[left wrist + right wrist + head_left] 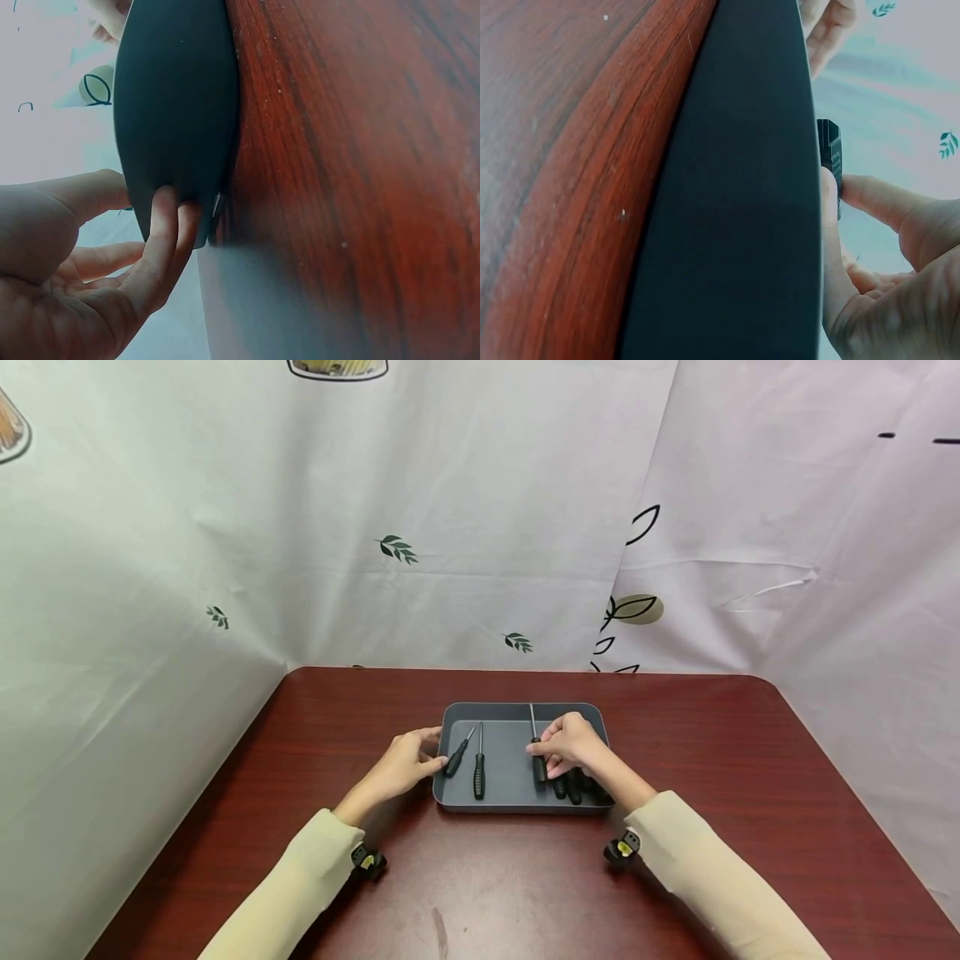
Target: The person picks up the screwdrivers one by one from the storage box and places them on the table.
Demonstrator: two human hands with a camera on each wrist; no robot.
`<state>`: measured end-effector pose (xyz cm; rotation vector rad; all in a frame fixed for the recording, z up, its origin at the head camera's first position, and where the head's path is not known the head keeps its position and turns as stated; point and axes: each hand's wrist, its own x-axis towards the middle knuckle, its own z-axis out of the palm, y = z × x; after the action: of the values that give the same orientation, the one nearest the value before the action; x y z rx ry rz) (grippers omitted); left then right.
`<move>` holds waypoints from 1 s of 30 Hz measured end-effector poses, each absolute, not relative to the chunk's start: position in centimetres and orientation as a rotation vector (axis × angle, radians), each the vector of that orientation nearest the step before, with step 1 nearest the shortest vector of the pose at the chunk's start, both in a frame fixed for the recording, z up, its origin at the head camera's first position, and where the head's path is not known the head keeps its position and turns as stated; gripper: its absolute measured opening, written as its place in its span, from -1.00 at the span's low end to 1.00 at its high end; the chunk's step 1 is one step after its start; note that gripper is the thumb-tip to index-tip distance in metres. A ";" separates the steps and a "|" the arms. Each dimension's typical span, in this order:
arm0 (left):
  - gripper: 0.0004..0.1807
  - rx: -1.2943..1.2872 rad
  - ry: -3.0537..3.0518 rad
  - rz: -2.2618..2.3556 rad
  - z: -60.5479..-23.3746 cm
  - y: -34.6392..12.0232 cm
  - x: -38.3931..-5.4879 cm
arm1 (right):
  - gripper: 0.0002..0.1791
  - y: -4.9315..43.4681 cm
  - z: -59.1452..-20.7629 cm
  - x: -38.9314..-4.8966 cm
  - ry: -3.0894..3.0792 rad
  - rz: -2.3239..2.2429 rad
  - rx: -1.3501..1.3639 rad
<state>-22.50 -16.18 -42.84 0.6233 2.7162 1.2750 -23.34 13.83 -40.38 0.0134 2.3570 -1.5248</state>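
A grey rectangular tray [517,807] lies on the table and holds several black-handled screwdrivers. My left hand [405,762] grips the tray's left end; in the left wrist view its fingers [161,217] press the outer wall and the thumb reaches over the rim. Over the tray's right half, my right hand [572,745] pinches the black handle of a screwdriver [539,767], whose shaft points to the back. Two screwdrivers, a shorter one [455,762] and a longer one [479,777], lie apart at the left. Further black handles [574,787] lie partly hidden beneath my right hand.
The reddish-brown wooden table [517,893] extends around the tray on all sides. White cloth with leaf prints [450,510] hangs behind and beside it. A small black device [369,862] is worn at each sleeve.
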 end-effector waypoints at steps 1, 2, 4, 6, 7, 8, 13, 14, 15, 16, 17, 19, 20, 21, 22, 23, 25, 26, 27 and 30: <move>-0.40 0.624 2.718 1.273 -42.8 -16.2 -22.5 | -0.73 13.9 -40.4 -23.3 2.357 -1.527 0.012; -0.40 0.625 2.721 1.269 -42.8 -16.2 -22.5 | -0.73 14.0 -40.4 -23.3 2.358 -1.527 0.010; -0.40 0.624 2.723 1.266 -42.8 -16.2 -22.5 | -0.73 14.2 -40.3 -23.4 2.361 -1.525 0.010; -0.40 0.624 2.718 1.268 -42.7 -16.1 -22.5 | -0.74 14.4 -40.3 -23.4 2.361 -1.524 0.021; -0.40 0.623 2.715 1.270 -42.7 -16.1 -22.5 | -0.74 14.5 -40.3 -23.4 2.367 -1.516 0.020; -0.40 0.623 2.713 1.271 -42.7 -16.1 -22.4 | -0.73 14.6 -40.2 -23.4 2.370 -1.510 0.017; -0.40 0.619 2.713 1.277 -42.7 -16.1 -22.4 | -0.72 15.0 -40.2 -23.3 2.384 -1.495 0.000; -0.40 0.618 2.714 1.277 -42.7 -16.1 -22.4 | -0.72 15.0 -40.2 -23.2 2.382 -1.498 0.005; -0.40 0.618 2.716 1.275 -42.8 -16.1 -22.4 | -0.72 15.1 -40.2 -23.2 2.381 -1.502 0.009; -0.40 0.620 2.721 1.271 -42.8 -16.2 -22.4 | -0.72 15.2 -40.2 -23.2 2.380 -1.502 0.007; -0.40 0.619 2.720 1.272 -42.9 -16.2 -22.3 | -0.73 15.3 -40.2 -23.2 2.378 -1.506 0.007; -0.40 0.622 2.723 1.267 -42.9 -16.2 -22.3 | -0.73 15.4 -40.2 -23.1 2.375 -1.515 0.011; -0.40 0.622 2.726 1.265 -42.9 -16.2 -22.3 | -0.72 15.5 -40.2 -23.1 2.376 -1.520 0.009; -0.40 0.622 2.727 1.265 -42.9 -16.2 -22.3 | -0.72 15.6 -40.2 -23.1 2.375 -1.526 0.006; -0.40 0.621 2.726 1.266 -42.9 -16.2 -22.3 | -0.72 15.7 -40.1 -23.1 2.375 -1.530 0.003; -0.40 0.620 2.722 1.268 -42.9 -16.1 -22.3 | -0.72 15.8 -40.1 -23.1 2.375 -1.537 0.002; -0.39 0.621 2.720 1.268 -42.8 -16.1 -22.3 | -0.72 15.9 -40.0 -23.1 2.374 -1.546 0.000; -0.39 0.620 2.720 1.268 -42.8 -16.1 -22.3 | -0.72 16.0 -39.9 -23.1 2.373 -1.549 -0.003; -0.39 0.619 2.718 1.267 -42.8 -16.1 -22.3 | -0.71 16.1 -39.9 -23.1 2.371 -1.550 -0.005; -0.39 0.617 2.718 1.261 -42.7 -16.1 -22.3 | -0.71 16.5 -39.7 -23.1 2.363 -1.554 -0.008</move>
<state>-22.32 -16.11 -42.67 0.6175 2.7177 1.2609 -23.13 16.46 -39.72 -0.0077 2.3632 -1.5536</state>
